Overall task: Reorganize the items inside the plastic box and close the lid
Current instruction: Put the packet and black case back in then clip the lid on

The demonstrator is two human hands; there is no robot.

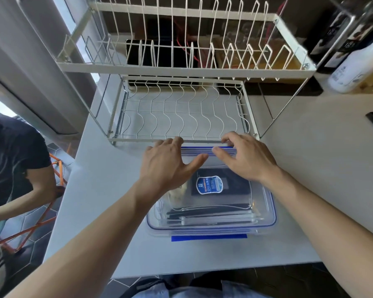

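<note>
- Clear plastic box (211, 214), rectangular with rounded corners, sits on the pale smooth bench (108, 222) near its front edge, just in front of the dish rack.
- Transparent lid (265, 214) with a blue seal line lies on top of the box; glossy, with reflections.
- Blue latch flap (209, 237) on the near side sticks out flat, not folded down.
- Far blue latch (202, 149) sits under both sets of fingers.
- Left hand (170, 166): fingers spread and extended over the lid's far-left edge, thumb on the lid top; pressing flat, nothing clenched.
- Right hand (243, 158): fingers curled over the far latch, thumb pointing left along the lid edge; whether it truly pinches the flap cannot be told.
- Inside the box: a flat dark rectangular item (233, 186) carrying a blue and white label (209, 185), plus long dark slim items (209, 209) lying parallel near the front wall; details blurred through the plastic.
- White two-tier wire dish rack (181, 104), thin metal rods, wavy lower grid, upright dividers above.
- White plastic bottle (353, 69) at far right.
- Another person in a dark shirt (13, 160) at left.
</note>
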